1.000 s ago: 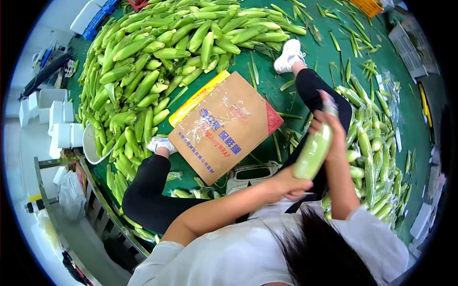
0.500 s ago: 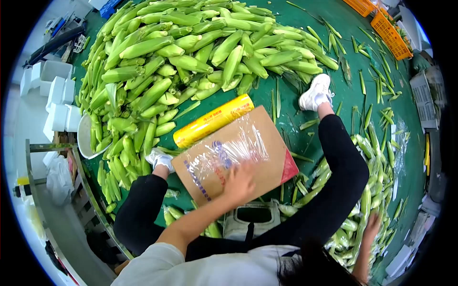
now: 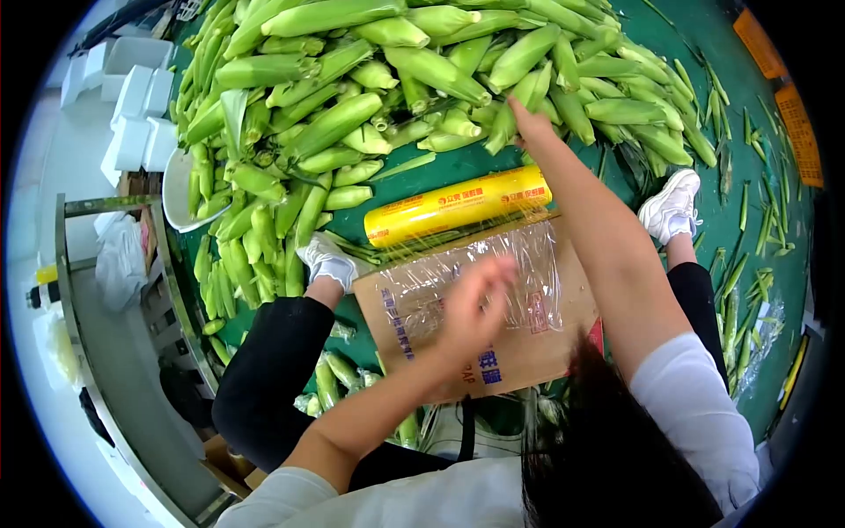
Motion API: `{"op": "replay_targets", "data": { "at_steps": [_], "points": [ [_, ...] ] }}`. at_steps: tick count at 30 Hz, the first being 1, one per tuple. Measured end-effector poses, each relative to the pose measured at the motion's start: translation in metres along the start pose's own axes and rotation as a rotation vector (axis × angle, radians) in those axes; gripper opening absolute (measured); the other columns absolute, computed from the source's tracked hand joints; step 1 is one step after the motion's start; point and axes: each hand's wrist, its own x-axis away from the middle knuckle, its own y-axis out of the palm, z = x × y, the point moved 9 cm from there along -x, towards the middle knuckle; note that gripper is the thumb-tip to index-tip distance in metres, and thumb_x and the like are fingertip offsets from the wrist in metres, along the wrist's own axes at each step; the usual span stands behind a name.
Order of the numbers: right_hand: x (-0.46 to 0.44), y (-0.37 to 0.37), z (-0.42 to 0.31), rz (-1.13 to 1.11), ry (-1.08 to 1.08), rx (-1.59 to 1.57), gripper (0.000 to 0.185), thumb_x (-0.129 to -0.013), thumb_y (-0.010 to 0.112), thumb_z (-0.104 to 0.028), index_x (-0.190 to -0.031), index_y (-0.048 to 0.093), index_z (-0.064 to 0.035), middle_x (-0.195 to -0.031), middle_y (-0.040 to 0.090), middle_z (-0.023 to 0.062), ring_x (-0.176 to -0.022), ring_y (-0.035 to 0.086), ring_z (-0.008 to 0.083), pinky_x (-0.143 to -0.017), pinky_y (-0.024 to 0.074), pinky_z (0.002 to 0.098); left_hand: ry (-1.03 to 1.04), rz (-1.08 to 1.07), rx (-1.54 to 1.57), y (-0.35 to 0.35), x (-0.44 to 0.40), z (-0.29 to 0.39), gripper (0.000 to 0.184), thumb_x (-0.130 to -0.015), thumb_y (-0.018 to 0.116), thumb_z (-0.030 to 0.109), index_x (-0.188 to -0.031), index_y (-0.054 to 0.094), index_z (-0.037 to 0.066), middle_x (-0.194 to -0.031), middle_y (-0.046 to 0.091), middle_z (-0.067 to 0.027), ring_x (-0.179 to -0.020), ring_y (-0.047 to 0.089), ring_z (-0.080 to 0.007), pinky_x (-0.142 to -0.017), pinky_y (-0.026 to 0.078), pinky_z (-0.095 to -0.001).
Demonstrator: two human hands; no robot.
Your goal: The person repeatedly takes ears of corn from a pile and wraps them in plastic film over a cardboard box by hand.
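My right hand (image 3: 534, 130) reaches to the near edge of a big heap of green corn in husks (image 3: 343, 66). Its fingers are closed around an ear of corn (image 3: 503, 132); some fingers are hidden behind the hand. My left hand (image 3: 475, 304), a little blurred, hovers over the cardboard box (image 3: 563, 255) between my legs with loosely bent fingers and nothing visible in them. Clear plastic film (image 3: 422, 290) lies wrinkled over the cardboard's printed top. Just beyond its far edge is a yellow roll of cling film (image 3: 458, 207).
White shoes (image 3: 671, 204) flank the cardboard. Film-wrapped corn (image 3: 330, 378) lies below on the left. A white tub (image 3: 180, 189), foam boxes (image 3: 141, 92) and a metal rack (image 3: 75, 299) stand left. Orange crates (image 3: 797, 132) and loose husk leaves (image 3: 748, 282) are right.
My right hand has gone from the wrapped corn at lower right up to the heap and closed on an ear. My left hand has come off the film. The view has shifted.
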Motion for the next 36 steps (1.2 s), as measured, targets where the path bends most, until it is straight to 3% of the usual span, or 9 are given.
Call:
{"op": "replay_targets", "data": {
  "at_steps": [4, 8, 10, 12, 15, 18, 22, 26, 36],
  "points": [
    [0.132, -0.011, 0.05, -0.163, -0.313, 0.201, 0.072, -0.088, 0.068, -0.058, -0.11, 0.064, 0.0107, -0.096, 0.071, 0.0239, -0.088, 0.068, 0.0345, -0.08, 0.0532, 0.0409, -0.11, 0.368, 0.095, -0.04, -0.052, -0.022, 0.06, -0.099, 0.065, 0.026, -0.147, 0.036, 0.006, -0.131, 0.056, -0.0094, -0.123, 0.051, -0.0208, -0.106, 0.041, -0.0386],
    [0.317, -0.044, 0.023, -0.119, -1.034, 0.651, 0.039, -0.101, 0.056, -0.042, -0.102, 0.067, -0.0044, -0.088, 0.07, 0.0174, -0.082, 0.069, 0.0287, -0.073, 0.0519, 0.0427, -0.352, 0.032, 0.577, 0.024, -0.009, -0.018, 0.063, -0.095, 0.071, 0.035, -0.143, 0.041, 0.008, -0.121, 0.06, -0.0074, -0.106, 0.061, -0.0172, -0.089, 0.052, -0.0337],
    [0.265, -0.131, 0.092, -0.164, -0.216, -0.217, 0.037, -0.102, 0.051, -0.045, -0.112, 0.065, -0.0118, -0.095, 0.068, 0.0107, -0.081, 0.065, 0.0234, -0.069, 0.0495, 0.0382, -0.421, -0.071, 0.547, 0.029, 0.018, 0.0, 0.061, -0.092, 0.075, 0.028, -0.141, 0.045, 0.008, -0.114, 0.062, -0.0061, -0.095, 0.064, -0.0132, -0.079, 0.055, -0.0303],
    [0.286, -0.208, 0.088, 0.224, -0.257, -0.909, 0.042, -0.102, 0.048, -0.049, -0.124, 0.058, -0.0148, -0.109, 0.064, 0.0064, -0.085, 0.061, 0.0209, -0.07, 0.047, 0.0347, -0.205, -0.065, 0.216, 0.004, 0.021, -0.008, 0.064, -0.089, 0.079, 0.023, -0.14, 0.046, 0.006, -0.117, 0.062, -0.0081, -0.096, 0.065, -0.015, -0.082, 0.055, -0.0311],
    [0.273, -0.189, 0.17, 0.089, -0.303, 0.355, 0.062, -0.092, 0.061, -0.057, -0.123, 0.061, -0.0038, -0.114, 0.068, 0.0155, -0.096, 0.065, 0.0289, -0.085, 0.0509, 0.0438, 0.183, 0.025, -0.483, -0.041, 0.021, 0.013, 0.078, -0.076, 0.086, 0.024, -0.141, 0.048, 0.007, -0.126, 0.063, -0.0161, -0.113, 0.063, -0.034, -0.096, 0.051, -0.0395],
    [0.336, -0.119, 0.158, 0.178, -0.331, 0.878, 0.036, -0.09, 0.069, -0.042, -0.109, 0.071, -0.011, -0.11, 0.071, 0.0168, -0.101, 0.068, 0.0339, -0.089, 0.0523, 0.0409, 0.139, -0.132, -0.9, -0.044, 0.029, -0.009, 0.076, -0.074, 0.086, 0.023, -0.141, 0.05, 0.013, -0.123, 0.062, -0.016, -0.115, 0.059, -0.0355, -0.096, 0.049, -0.0416],
    [0.306, -0.146, 0.2, 0.068, -0.249, -0.22, 0.011, -0.094, 0.064, -0.016, -0.09, 0.066, -0.0059, -0.104, 0.069, 0.0145, -0.101, 0.065, 0.032, -0.089, 0.0501, 0.0377, 0.222, -0.164, -1.178, -0.046, 0.053, -0.01, 0.075, -0.074, 0.084, 0.021, -0.141, 0.051, 0.02, -0.125, 0.058, -0.0123, -0.122, 0.052, -0.0297, -0.099, 0.043, -0.0435],
    [0.398, -0.053, 0.059, -0.005, -1.186, 0.499, 0.019, -0.082, 0.077, -0.016, -0.093, 0.063, -0.0081, -0.117, 0.063, 0.0112, -0.108, 0.06, 0.0311, -0.094, 0.0465, 0.041, 0.238, -0.162, -1.065, -0.028, 0.053, -0.025, 0.074, -0.076, 0.082, 0.02, -0.143, 0.051, 0.023, -0.131, 0.053, -0.0124, -0.126, 0.048, -0.0317, -0.104, 0.038, -0.0474],
    [0.338, 0.034, 0.071, -0.344, -1.329, 0.866, 0.074, -0.075, 0.081, -0.025, -0.142, 0.053, -0.0311, -0.128, 0.058, 0.0074, -0.118, 0.056, 0.0302, -0.099, 0.045, 0.0454, 0.294, 0.0, -1.087, -0.107, 0.118, -0.042, 0.038, -0.08, 0.078, 0.024, -0.109, 0.059, 0.008, -0.118, 0.056, -0.0095, -0.112, 0.051, -0.0315, -0.096, 0.037, -0.0447]
  ]
}}
